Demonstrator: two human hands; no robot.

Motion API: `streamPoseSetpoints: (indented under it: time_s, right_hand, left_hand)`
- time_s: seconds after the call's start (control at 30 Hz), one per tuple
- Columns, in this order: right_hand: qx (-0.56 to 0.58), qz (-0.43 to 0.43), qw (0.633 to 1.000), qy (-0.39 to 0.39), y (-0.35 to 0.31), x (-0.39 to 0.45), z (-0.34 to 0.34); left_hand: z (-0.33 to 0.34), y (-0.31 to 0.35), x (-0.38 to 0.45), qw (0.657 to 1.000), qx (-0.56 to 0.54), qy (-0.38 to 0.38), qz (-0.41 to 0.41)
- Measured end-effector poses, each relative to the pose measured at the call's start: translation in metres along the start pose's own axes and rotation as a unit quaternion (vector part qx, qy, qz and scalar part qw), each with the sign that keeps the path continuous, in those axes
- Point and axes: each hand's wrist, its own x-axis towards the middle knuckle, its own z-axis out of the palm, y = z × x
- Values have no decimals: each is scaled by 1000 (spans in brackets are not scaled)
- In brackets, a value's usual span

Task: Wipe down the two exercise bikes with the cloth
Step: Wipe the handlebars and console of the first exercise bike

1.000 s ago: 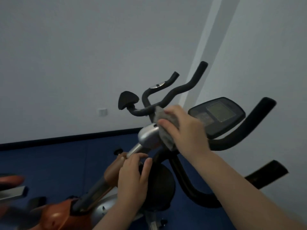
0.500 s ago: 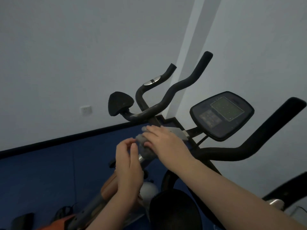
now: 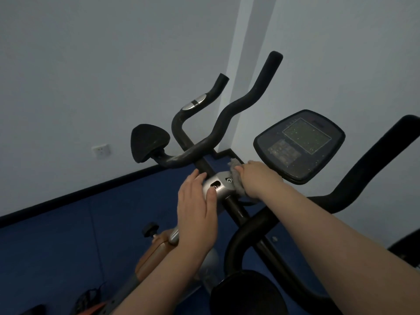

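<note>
Rightward, cloth point(image 3: 236, 178) at silver bracket point(image 3: 219, 185) edge.

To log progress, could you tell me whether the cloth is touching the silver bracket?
Touching: the head view shows the cloth, under the right hand, pressed against the silver bracket.

Around the bracket point(image 3: 219, 186): left hand point(image 3: 197, 214) on its left side; cloth point(image 3: 237, 178) under right hand point(image 3: 255, 178) on its right; console point(image 3: 300, 145) farther right; handlebar point(image 3: 227, 114) behind.

Cloth point(image 3: 236, 178) moved to bracket's point(image 3: 218, 185) right.
</note>
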Motion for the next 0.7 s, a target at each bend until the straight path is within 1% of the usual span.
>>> streamPoseSetpoints:
  time_s: [0.07, 0.17, 0.23, 0.27, 0.33, 0.4, 0.47, 0.57, 0.7]
  right_hand:
    - [40, 45, 998, 0, -1, 5, -3]
    - [68, 58, 996, 17, -13, 6, -7]
    - [70, 41, 996, 24, -23, 3, -9]
    - [84, 33, 995, 47, -27, -2, -10]
    - [137, 18, 983, 119, -35, -13, -9]
    - [216, 8, 957, 193, -41, -29, -7]
    - [222, -31, 946, 235, -44, -42, -4]
    - [240, -69, 934, 256, -39, -58, -3]
    - [274, -111, 919, 261, -34, -80, -2]
  left_hand:
    - [0, 0, 0, 1000, 9, -3, 3]
    - [-1, -1, 0, 1000, 8, -4, 10]
    - [-2, -1, 1, 1000, 2, -6, 11]
    - [-3, -1, 1, 1000, 1, -8, 12]
    - [-4, -1, 2, 1000, 2, -13, 14]
    - [-7, 0, 2, 1000, -6, -28, 13]
    - [-13, -1, 1, 998, -20, -54, 9]
    - [-24, -7, -8, 998, -11, -67, -9]
    - [-42, -13, -31, 998, 15, -35, -50]
